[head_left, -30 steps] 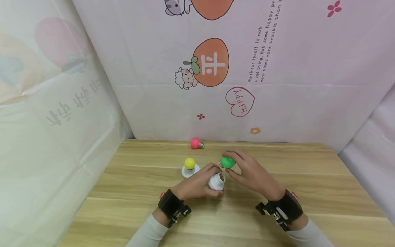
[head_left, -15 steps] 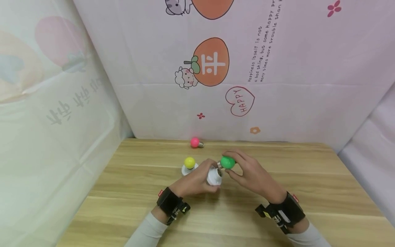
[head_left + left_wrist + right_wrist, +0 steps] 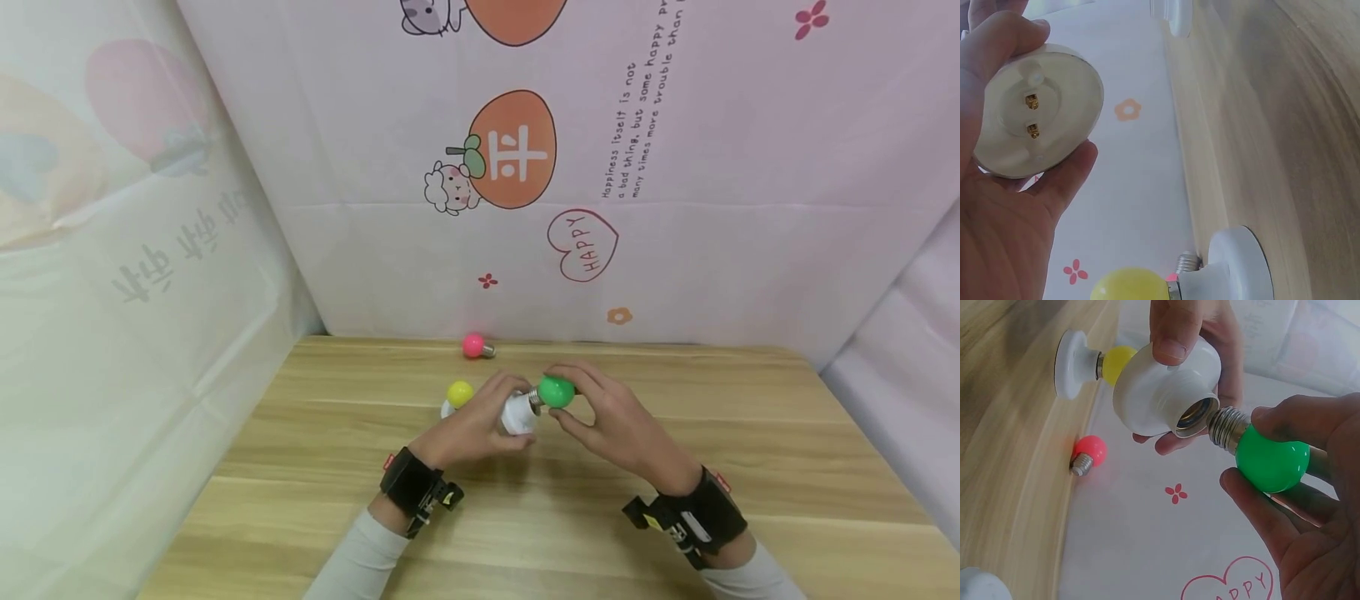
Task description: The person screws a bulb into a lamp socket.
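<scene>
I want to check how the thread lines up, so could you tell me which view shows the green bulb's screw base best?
The right wrist view: the green bulb fills the frame, its metal base at the white socket mouth. The head view shows the bulb small between both hands. The left wrist view shows only the socket's underside.

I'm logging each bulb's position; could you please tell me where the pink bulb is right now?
In the head view the pink bulb lies on its side at the far edge of the wooden table, by the wall, just behind the yellow bulb.
</scene>
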{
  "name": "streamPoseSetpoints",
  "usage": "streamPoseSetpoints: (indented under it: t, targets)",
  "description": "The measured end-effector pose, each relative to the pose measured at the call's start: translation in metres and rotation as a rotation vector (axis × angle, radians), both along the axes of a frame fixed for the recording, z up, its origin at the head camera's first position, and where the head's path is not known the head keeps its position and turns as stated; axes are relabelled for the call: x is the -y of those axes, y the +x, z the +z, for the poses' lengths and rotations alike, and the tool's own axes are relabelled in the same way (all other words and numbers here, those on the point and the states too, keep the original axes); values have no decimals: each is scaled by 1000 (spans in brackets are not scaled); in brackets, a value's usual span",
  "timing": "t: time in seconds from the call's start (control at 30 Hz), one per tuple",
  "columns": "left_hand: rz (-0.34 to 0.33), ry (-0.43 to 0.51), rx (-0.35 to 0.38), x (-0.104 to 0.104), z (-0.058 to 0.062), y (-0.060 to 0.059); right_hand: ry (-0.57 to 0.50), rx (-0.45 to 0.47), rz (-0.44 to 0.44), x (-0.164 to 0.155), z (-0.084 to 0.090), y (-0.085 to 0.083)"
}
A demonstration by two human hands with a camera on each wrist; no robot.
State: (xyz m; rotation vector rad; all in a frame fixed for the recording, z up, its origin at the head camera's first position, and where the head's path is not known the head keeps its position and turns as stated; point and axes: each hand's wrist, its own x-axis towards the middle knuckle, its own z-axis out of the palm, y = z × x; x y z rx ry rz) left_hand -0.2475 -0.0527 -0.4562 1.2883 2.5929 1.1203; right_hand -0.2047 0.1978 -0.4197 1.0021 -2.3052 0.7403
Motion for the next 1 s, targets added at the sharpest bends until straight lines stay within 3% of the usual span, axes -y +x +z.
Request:
streamPoseSetpoints:
  t: [0.3,1.0]
  targets:
    - [9,12,3,2,1,1,-8,18,18,1,1,1]
    - [-37,34,-33,3,5,4,-31,91,61,3,-3,1]
